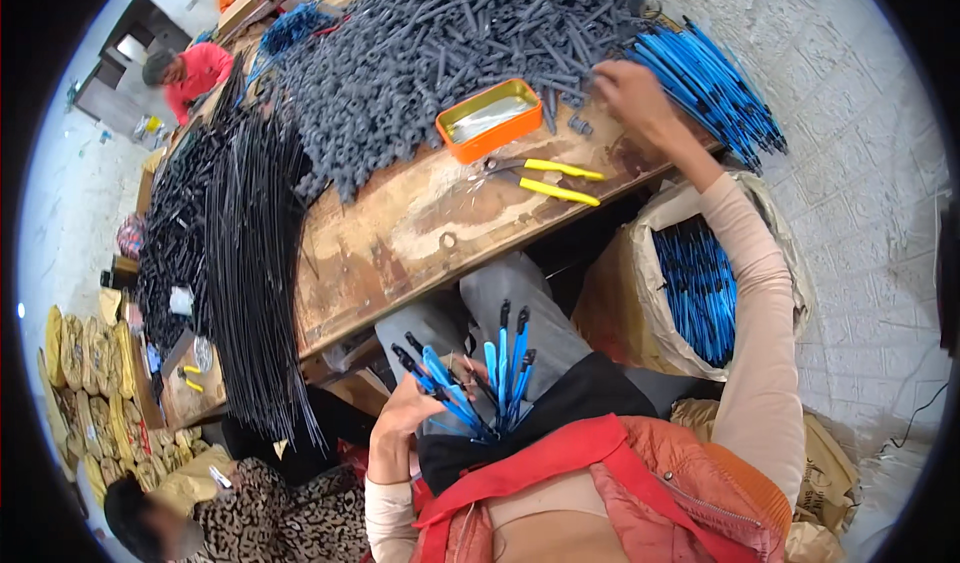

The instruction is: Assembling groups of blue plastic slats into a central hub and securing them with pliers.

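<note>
My left hand (pixel 404 407) is closed around several slim blue sticks with black ends (pixel 447 388), low over my lap. More of these blue sticks (pixel 517 355) fan out beside it, in front of my black top. At the far right of the table, my right hand (pixel 632 95) reaches to the edge of a heap of grey plastic tubes (pixel 480 38). Its fingers are curled, and what they pinch, if anything, is hidden. Just right of that hand lies a bundle of blue sticks (pixel 715 88).
On the wooden table (pixel 400 248) are an orange tin (pixel 490 123) and yellow-handled pliers (pixel 550 181). Long black rods (pixel 255 263) hang over the left edge. A white sack (pixel 640 288) of blue sticks stands right. A person in patterned clothing (pixel 275 508) sits at lower left.
</note>
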`<state>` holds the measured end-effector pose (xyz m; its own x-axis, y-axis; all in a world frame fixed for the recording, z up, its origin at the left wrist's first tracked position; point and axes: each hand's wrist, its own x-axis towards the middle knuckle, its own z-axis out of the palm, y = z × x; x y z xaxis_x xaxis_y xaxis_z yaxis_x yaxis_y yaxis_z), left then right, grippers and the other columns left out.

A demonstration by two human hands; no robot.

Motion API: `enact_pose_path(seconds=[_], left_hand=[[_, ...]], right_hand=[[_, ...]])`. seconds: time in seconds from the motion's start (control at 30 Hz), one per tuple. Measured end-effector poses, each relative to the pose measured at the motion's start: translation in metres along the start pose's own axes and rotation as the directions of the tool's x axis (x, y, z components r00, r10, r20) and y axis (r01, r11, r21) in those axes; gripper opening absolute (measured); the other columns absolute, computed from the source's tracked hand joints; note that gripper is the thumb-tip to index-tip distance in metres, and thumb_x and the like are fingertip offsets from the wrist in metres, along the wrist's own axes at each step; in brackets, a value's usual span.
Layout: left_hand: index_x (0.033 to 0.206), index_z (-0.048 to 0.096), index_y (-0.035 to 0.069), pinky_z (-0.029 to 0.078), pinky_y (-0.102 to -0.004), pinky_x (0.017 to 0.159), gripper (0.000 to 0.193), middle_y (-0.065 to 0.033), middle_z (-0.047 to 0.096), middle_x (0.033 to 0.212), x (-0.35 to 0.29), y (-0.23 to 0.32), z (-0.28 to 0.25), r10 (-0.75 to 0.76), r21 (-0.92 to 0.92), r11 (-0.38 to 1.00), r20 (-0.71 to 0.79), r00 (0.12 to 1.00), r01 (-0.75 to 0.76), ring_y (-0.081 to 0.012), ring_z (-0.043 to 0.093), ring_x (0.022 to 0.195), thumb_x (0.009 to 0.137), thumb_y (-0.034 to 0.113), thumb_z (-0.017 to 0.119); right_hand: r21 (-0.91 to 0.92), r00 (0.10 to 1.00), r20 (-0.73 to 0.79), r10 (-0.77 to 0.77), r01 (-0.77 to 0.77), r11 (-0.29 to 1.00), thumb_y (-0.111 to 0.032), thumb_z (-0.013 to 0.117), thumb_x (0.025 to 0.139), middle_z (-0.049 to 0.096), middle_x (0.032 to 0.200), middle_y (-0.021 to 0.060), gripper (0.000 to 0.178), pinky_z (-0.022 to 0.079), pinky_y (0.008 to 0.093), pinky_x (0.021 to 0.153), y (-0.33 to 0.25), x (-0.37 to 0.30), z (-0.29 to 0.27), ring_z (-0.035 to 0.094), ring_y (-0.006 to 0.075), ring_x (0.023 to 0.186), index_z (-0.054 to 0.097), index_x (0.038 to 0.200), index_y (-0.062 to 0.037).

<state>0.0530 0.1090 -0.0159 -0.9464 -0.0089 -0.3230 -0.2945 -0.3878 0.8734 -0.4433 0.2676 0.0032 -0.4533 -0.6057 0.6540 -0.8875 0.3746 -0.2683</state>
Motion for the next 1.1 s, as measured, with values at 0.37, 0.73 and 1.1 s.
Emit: enact_pose_path(seconds=[0.37,0.73,1.1], left_hand=[[0.09,0.059,0.004,0.046,-0.0296,0.085,0.023,-0.0033,0.058,0.091,-0.049,0.005,0.022,0.106,0.138,0.986,-0.057,0.993,-0.097,-0.0145,0.058,0.09,0.074,0.003,0.075],[0.105,0.06,0.003,0.048,-0.0256,0.078,0.042,-0.0002,0.064,0.088,-0.084,-0.02,0.031,0.377,0.325,0.904,-0.295,0.878,-0.279,-0.0091,0.058,0.083,0.07,0.009,0.081],[0.094,0.065,0.003,0.048,-0.0291,0.075,0.03,-0.0042,0.064,0.089,-0.078,-0.022,0.034,0.228,0.251,0.95,-0.15,0.962,-0.186,-0.0133,0.06,0.083,0.068,0.006,0.08]], right_hand=[[0.631,0.624,0.771,-0.125,-0.723,0.282,-0.014,0.064,0.092,0.068,0.083,0.0082,0.023,0.054,0.0259,0.068,-0.279,-0.105,-0.044,0.068,0.0151,0.073,0.065,0.109,0.0009],[0.24,0.116,0.944,-0.309,-0.884,0.402,-0.014,0.07,0.089,0.071,0.08,0.0097,0.017,0.056,0.0242,0.062,-0.343,-0.117,-0.033,0.07,0.0148,0.071,0.066,0.093,0.0015],[0.2,0.039,0.929,-0.367,-0.889,0.413,-0.026,0.055,0.098,0.068,0.088,0.0066,0.027,0.057,0.0265,0.067,-0.332,-0.121,-0.042,0.07,0.0143,0.079,0.066,0.104,-0.0012]])
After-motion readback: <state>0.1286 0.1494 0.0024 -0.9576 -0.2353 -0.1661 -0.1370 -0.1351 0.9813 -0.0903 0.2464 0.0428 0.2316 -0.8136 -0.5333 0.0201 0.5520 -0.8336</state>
